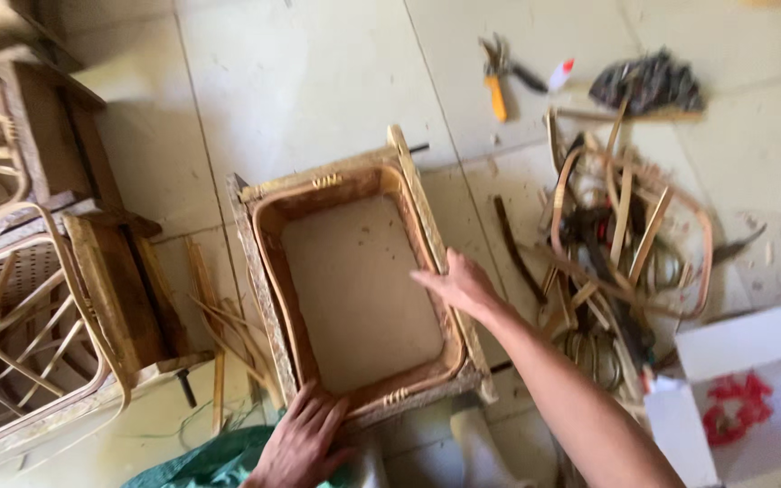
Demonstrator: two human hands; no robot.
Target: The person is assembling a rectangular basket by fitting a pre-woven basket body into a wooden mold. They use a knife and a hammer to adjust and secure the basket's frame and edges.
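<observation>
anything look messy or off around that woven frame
Yes: a tangle of bent cane offcuts is heaped on the floor beside the woven frame, with pliers loose beyond. The frame itself looks intact.

- At seven o'clock, our left hand (303, 440) covers the near corner of the woven frame (264, 271), and its wrist runs off the bottom edge.
- At five o'clock, our right hand (456, 282) hides part of the frame's side rail.
- At nine o'clock, the wicker chair frames (20, 298) are cut by the left edge.
- At one o'clock, the tool with the yellow handle (496, 90) is too blurred to identify.
</observation>
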